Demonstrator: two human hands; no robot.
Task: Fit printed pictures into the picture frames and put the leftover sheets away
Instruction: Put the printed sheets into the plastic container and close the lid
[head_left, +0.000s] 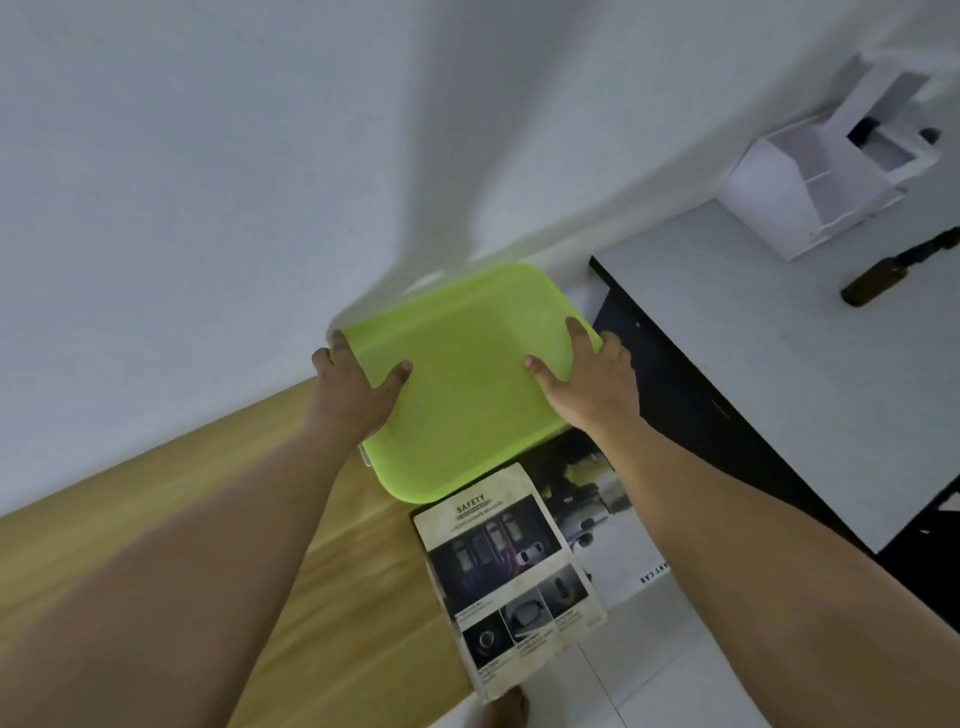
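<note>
Lime-green translucent plastic lid (467, 384) spans the gap between your hands, and both have hold of it. Your left hand (358, 384) grips its left edge and your right hand (589, 382) its right edge, each with the thumb lying on top and the outer fingers bent over the rim. You cannot tell whether a box sits beneath; only a sliver of clear plastic (365, 457) shows under your left wrist.

The sheets lie on the near side of your hands, lower down and towards your body, between your forearms and closer to the right one. Topmost is a printed sheet headed SAFETY (511, 582), carrying dark car photographs. Its long axis runs from the lid's near corner back towards you, leaning a little right. Under it a larger printed sheet showing a vehicle (597, 509) sticks out to the right, partly beneath your right forearm. Your right hand is therefore the nearer one for a pick-up, and by the look of it must first let go of the lid and draw back and down.

Left of the sheets runs a tan wooden surface (337, 597), with pale floor tiles (675, 649) to their right. Well beyond your right hand stands a white-topped counter with a black edge (779, 364), bearing a white desk organiser (810, 187) and a brown glass bottle (878, 280). No picture frames are in view.
</note>
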